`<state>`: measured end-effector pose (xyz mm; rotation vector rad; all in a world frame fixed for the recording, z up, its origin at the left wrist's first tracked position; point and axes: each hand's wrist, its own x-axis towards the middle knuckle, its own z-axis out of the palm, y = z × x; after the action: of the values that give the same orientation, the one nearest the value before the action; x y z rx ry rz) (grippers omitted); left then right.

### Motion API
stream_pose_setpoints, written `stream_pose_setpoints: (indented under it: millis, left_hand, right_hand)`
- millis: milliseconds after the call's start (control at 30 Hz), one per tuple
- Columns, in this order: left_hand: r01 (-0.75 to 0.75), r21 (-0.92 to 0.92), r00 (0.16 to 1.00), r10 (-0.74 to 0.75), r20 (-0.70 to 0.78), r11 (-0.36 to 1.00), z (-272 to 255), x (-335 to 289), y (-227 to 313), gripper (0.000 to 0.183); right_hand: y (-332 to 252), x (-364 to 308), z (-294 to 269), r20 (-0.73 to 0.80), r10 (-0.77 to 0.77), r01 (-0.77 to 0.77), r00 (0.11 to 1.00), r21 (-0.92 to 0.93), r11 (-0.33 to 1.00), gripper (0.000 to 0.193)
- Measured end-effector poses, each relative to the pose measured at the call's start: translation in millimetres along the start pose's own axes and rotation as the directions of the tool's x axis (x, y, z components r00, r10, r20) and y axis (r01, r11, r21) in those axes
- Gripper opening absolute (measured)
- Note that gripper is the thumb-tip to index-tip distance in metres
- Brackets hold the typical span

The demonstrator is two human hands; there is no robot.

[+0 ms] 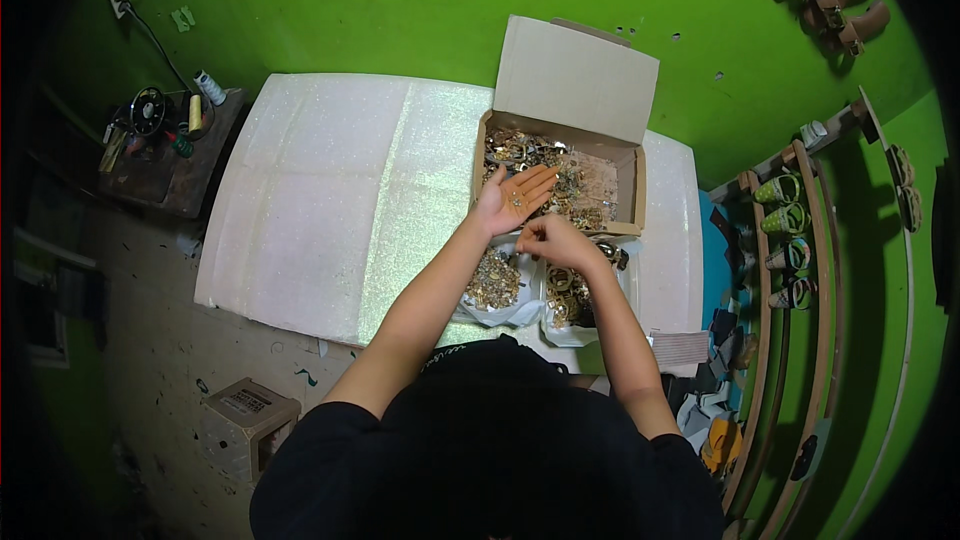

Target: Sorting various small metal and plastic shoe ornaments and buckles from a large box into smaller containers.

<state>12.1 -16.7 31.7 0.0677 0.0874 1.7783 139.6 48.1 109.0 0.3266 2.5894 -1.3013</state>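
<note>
My left hand lies palm up with its fingers stretched out. A few small shiny pieces rest on its palm. Beneath and beyond it is a cardboard box with its lid raised, holding many small metallic pieces. To the right and a little nearer, my right hand is closed in a pinch; what its fingertips hold, if anything, is too small to tell. Below the hands are two white bags or trays: the left has small gold and silver pieces, the right larger gold-coloured buckle-like pieces.
A table under a shimmering white sheet spreads to the left. A sewing machine with thread spools stands at far left, and a small box-shaped stool on the floor. At right, a wooden rack bears sandals beside scrap material.
</note>
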Motion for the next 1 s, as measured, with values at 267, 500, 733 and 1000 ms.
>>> stream_pose_setpoints:
  millis: [267,500,733,1000]
  left_hand:
    - [0.000,0.074,1.000,0.001,-0.014,0.997,8,-3,-2,0.069]
    - [-0.018,0.100,0.999,0.021,-0.034,0.995,14,-5,-2,0.069]
    - [-0.008,0.037,0.999,0.009,-0.039,0.999,7,-3,1,0.068]
    - [-0.019,0.098,0.999,0.023,-0.049,0.995,11,-4,0,0.068]
  right_hand:
    - [-7,29,-12,-0.386,-0.198,0.082,0.901,-0.296,0.952,0.015]
    - [-8,39,5,-0.424,-0.214,0.002,0.880,-0.448,0.894,0.019]
    - [-12,41,6,-0.395,-0.241,0.042,0.887,-0.451,0.892,0.017]
    - [-2,51,7,-0.389,-0.331,0.118,0.860,-0.479,0.870,0.016]
